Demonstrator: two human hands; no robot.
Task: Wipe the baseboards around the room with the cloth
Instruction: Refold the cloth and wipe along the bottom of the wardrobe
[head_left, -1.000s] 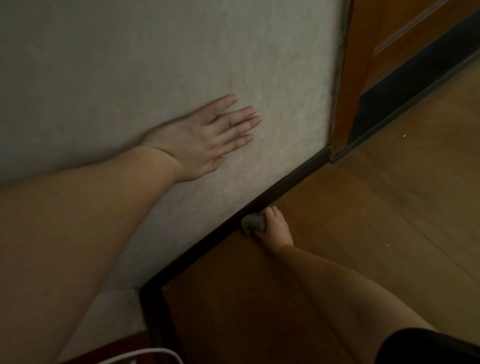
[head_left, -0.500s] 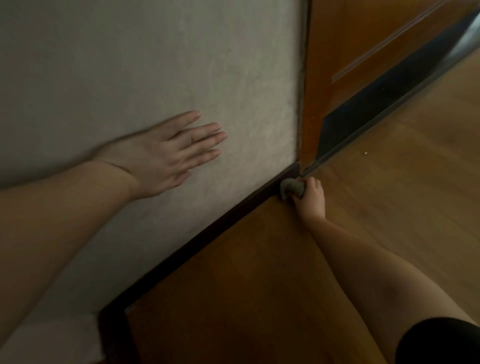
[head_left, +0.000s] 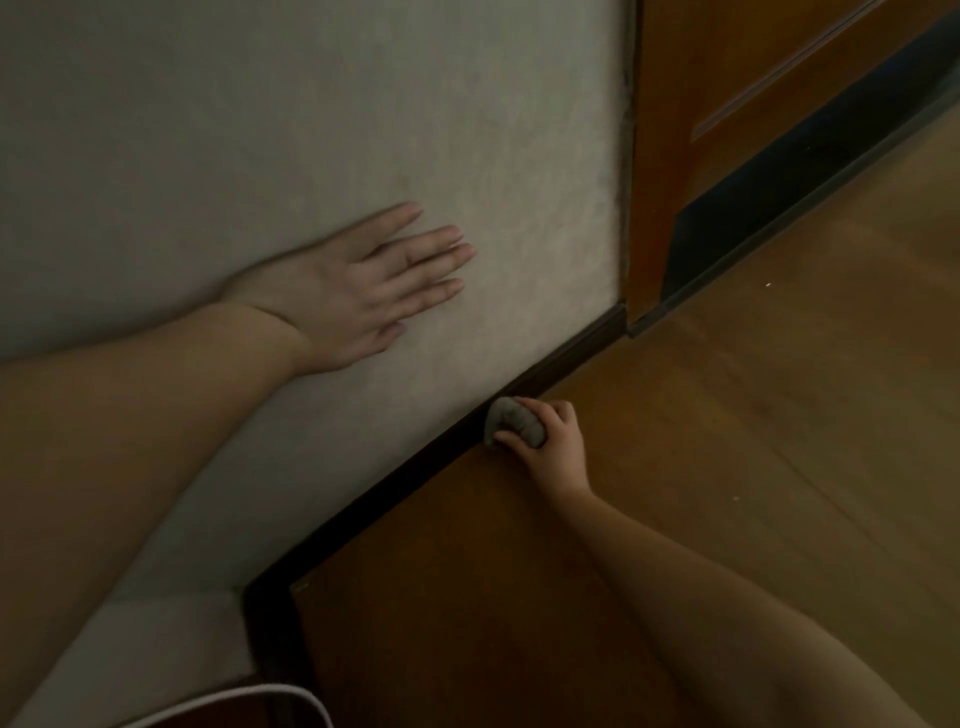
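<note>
A dark brown baseboard (head_left: 405, 478) runs diagonally along the foot of a pale wall (head_left: 311, 130), from a corner at the lower left up to a wooden door frame. My right hand (head_left: 550, 447) grips a small bunched grey cloth (head_left: 511, 418) and holds it against the baseboard, a little short of the door frame. My left hand (head_left: 363, 291) lies flat on the wall above, fingers straight and together.
An orange-brown wooden door frame and door (head_left: 727, 130) stand at the upper right with a dark gap beneath. The wooden floor (head_left: 753, 441) fills the right side. A white curved cable (head_left: 249, 696) shows at the bottom left, near the baseboard corner (head_left: 270, 597).
My right hand slid the cloth along the baseboard up to the door frame, then back down toward the corner. My left hand stays flat on the wall.
</note>
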